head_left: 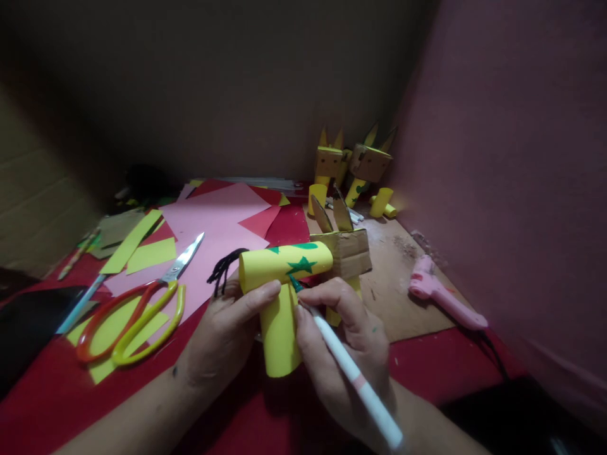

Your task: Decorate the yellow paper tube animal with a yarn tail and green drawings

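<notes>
My left hand grips a yellow paper-tube animal figure, its thumb lying along the body tube. The figure has a black yarn tail, a cardboard head with two pointed ears, and yellow tube legs. On its upper tube shows a green star, with more green marks along the top edge. A white paintbrush-like pen is pinched in my right hand. Its green tip is at the tube just below the star. The fingers of my left hand are partly hidden behind the figure.
Scissors with red and yellow handles lie at left on pink paper and yellow scraps. Two similar figures stand at the back, near short yellow tubes. A pink glue gun rests on a cardboard sheet at right, beside the wall.
</notes>
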`<state>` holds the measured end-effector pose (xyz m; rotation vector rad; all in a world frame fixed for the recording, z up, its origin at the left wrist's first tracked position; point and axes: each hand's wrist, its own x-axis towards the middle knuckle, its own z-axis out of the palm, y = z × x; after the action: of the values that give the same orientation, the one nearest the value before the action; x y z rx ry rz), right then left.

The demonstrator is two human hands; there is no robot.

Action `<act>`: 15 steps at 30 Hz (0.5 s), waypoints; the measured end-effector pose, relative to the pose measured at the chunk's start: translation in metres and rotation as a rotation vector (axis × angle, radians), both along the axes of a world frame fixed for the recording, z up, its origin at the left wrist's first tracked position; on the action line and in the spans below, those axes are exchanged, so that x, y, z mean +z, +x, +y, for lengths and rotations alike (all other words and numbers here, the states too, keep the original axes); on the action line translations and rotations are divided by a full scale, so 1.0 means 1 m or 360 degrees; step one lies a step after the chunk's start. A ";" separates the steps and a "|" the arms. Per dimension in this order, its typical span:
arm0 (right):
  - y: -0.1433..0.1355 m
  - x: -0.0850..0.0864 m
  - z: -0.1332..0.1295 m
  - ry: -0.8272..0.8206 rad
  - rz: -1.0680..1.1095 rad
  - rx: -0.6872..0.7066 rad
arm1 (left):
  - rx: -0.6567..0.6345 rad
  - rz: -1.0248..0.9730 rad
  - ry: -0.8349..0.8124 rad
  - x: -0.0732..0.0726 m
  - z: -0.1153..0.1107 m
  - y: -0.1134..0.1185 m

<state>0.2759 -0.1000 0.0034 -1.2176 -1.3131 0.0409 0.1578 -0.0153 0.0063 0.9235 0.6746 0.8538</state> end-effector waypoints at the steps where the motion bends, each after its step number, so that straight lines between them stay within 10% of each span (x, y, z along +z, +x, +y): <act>1: 0.000 0.000 0.000 -0.0003 0.0000 0.0005 | 0.0004 -0.0001 0.0000 0.000 0.000 0.000; 15: 0.002 -0.004 -0.002 0.0046 -0.0011 0.0009 | 0.0051 0.0032 -0.0039 0.001 0.000 0.000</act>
<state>0.2776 -0.1018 -0.0005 -1.1907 -1.3192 0.0218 0.1577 -0.0154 0.0078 0.9021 0.7173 0.8642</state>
